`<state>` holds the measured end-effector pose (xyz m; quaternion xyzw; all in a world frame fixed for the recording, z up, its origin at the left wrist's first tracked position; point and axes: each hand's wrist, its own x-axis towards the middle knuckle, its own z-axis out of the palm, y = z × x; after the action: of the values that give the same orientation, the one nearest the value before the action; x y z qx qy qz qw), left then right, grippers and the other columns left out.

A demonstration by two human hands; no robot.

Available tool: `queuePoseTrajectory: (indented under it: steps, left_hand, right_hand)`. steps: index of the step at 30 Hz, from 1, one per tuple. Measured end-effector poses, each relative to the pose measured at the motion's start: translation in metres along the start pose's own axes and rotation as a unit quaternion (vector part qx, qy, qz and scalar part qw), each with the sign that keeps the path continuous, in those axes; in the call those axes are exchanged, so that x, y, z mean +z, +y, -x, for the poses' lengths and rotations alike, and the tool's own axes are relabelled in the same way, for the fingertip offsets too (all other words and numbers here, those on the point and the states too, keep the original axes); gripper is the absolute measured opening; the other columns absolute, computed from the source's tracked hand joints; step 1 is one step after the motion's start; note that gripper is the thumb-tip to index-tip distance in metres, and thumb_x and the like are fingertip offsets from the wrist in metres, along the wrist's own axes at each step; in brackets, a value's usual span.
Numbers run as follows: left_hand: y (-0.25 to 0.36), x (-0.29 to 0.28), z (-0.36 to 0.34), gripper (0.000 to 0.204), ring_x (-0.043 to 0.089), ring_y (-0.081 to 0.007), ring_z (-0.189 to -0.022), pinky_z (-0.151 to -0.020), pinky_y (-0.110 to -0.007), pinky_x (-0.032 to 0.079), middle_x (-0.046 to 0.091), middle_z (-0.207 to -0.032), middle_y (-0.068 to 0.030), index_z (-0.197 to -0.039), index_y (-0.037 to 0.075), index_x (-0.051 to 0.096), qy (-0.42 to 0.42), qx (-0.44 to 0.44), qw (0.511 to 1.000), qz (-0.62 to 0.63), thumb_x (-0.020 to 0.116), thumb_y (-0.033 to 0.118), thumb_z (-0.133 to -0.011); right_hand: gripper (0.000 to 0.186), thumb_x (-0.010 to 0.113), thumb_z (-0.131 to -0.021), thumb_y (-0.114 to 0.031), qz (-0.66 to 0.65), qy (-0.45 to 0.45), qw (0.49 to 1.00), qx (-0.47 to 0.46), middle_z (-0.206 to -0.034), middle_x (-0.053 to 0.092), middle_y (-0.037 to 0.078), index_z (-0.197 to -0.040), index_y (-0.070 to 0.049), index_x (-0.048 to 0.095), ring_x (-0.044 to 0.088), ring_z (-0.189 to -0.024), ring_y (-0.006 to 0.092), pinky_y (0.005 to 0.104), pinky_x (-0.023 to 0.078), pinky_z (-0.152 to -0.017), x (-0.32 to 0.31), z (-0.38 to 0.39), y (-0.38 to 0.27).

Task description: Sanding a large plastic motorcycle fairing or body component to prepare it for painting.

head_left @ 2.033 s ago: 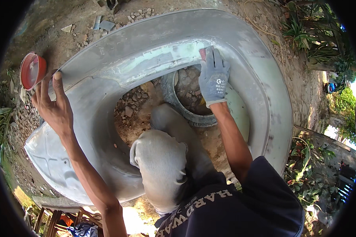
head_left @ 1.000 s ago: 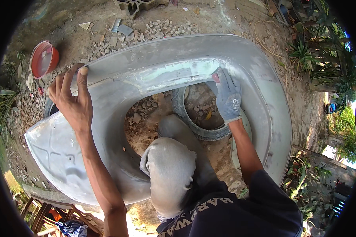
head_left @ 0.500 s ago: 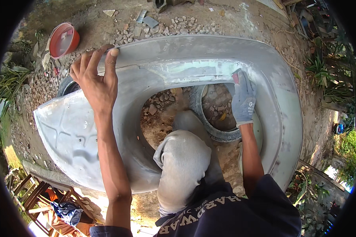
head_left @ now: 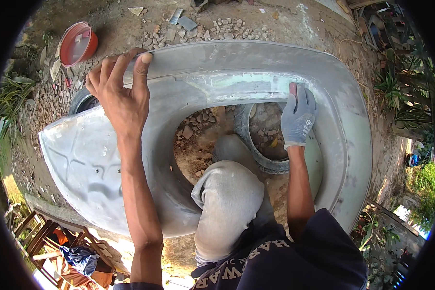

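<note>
A large grey vehicle body panel (head_left: 174, 96) with a big oval opening lies in front of me, its surface dull with pale green patches. My left hand (head_left: 123, 92), bare, grips its far edge; the fingers hook over the rim and the thumb lies along it. My right hand (head_left: 298, 116), in a grey-blue glove, presses a small reddish sanding pad (head_left: 293, 88) against the ledge above the opening, at the right end of a green patch. The pad is mostly covered by the fingers.
Under the panel lies a tyre (head_left: 256, 157), with another tyre (head_left: 82, 102) at the left. An orange bucket (head_left: 89, 48) with cloudy liquid stands far left. Stones (head_left: 222, 31) are strewn beyond the panel. My knee (head_left: 229, 188) bends at the opening. Wooden furniture (head_left: 43, 237) stands near left.
My right hand has slid slightly to the right along the ledge with the pad. My left hand keeps its hold on the far edge. The whole view has shifted a little.
</note>
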<state>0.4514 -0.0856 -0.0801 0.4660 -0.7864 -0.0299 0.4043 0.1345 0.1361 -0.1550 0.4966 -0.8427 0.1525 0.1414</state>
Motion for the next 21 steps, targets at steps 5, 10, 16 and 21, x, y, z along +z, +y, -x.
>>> queuePoseTrajectory:
  steps: [5, 10, 16, 21]
  left_hand:
    - [0.000, -0.002, 0.000, 0.031, 0.056, -0.0262, -0.110, -0.111, -0.044, 0.034, 0.072, -0.099, -0.0035, -0.112, 0.015, 0.085, 0.005, -0.006, 1.000, 0.003, 0.081, 0.042, -0.098]
    - [-0.002, -0.006, 0.000, 0.026, 0.056, -0.0268, -0.110, -0.112, -0.047, 0.032, 0.072, -0.100, -0.0025, -0.108, 0.017, 0.086, 0.001, -0.015, 1.000, 0.004, 0.082, 0.040, -0.097]
    - [0.006, -0.003, 0.000, 0.023, 0.057, -0.0266, -0.111, -0.113, -0.049, 0.031, 0.073, -0.102, -0.0015, -0.108, 0.019, 0.085, 0.017, -0.016, 1.000, 0.006, 0.083, 0.037, -0.095]
    - [0.009, -0.014, -0.001, 0.021, 0.057, -0.0261, -0.112, -0.113, -0.049, 0.032, 0.073, -0.103, 0.0002, -0.109, 0.018, 0.085, -0.009, -0.038, 0.999, 0.021, 0.083, 0.033, -0.095]
  right_hand:
    - [0.034, 0.073, -0.094, -0.019, -0.158, 0.002, 0.985, -0.077, -0.125, 0.062, 0.019, -0.128, -0.011, 0.072, 0.059, -0.108, 0.0408, 0.0532, 0.050, -0.097, 0.000, -0.004, -0.149]
    - [0.036, 0.075, -0.091, -0.017, -0.135, 0.006, 0.980, -0.144, -0.127, 0.062, 0.019, -0.127, -0.011, 0.074, 0.058, -0.107, 0.0379, 0.0505, 0.051, -0.092, -0.006, -0.009, -0.109]
    - [0.033, 0.074, -0.095, -0.016, -0.171, -0.022, 0.972, -0.159, -0.127, 0.064, 0.019, -0.128, -0.009, 0.073, 0.060, -0.101, 0.0377, 0.0491, 0.054, -0.091, -0.004, -0.014, -0.150]
    - [0.036, 0.074, -0.092, -0.016, -0.144, -0.065, 0.964, -0.216, -0.142, 0.064, 0.013, -0.128, -0.012, 0.073, 0.058, -0.111, 0.0355, 0.0500, 0.051, -0.098, -0.025, -0.005, -0.098]
